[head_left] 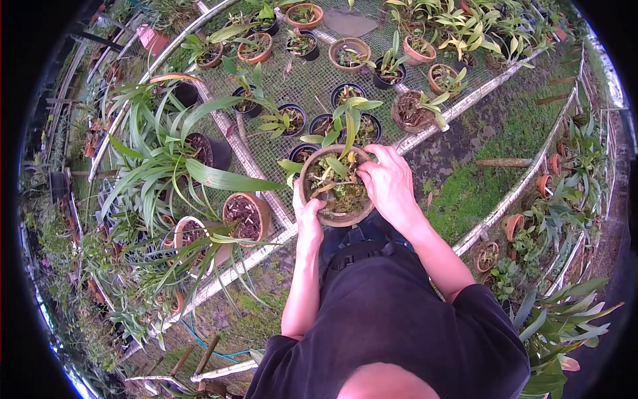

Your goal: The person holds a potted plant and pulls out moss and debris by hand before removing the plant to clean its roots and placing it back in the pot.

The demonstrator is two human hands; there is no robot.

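Note:
A round clay pot (342, 218) with a leafy plant (339, 166) and mossy filling is held up in front of my body. My left hand (308, 211) grips the pot's left side, its thumb over the rim. At the right rim is my right hand (387, 181), its fingers bent together over the edge, near a yellowish leaf. Whether these fingertips pinch anything small cannot be made out. Small black pots (292, 120) with plants stand on the mesh bench just beyond the held pot.
The wire mesh bench (286, 80) has pale pipe edges (478, 94) and carries several clay and black pots. Long-leaved plants (166, 149) crowd the left side. A clay pot of bark (247, 218) stands near my left forearm. More pots line the curved rail at right.

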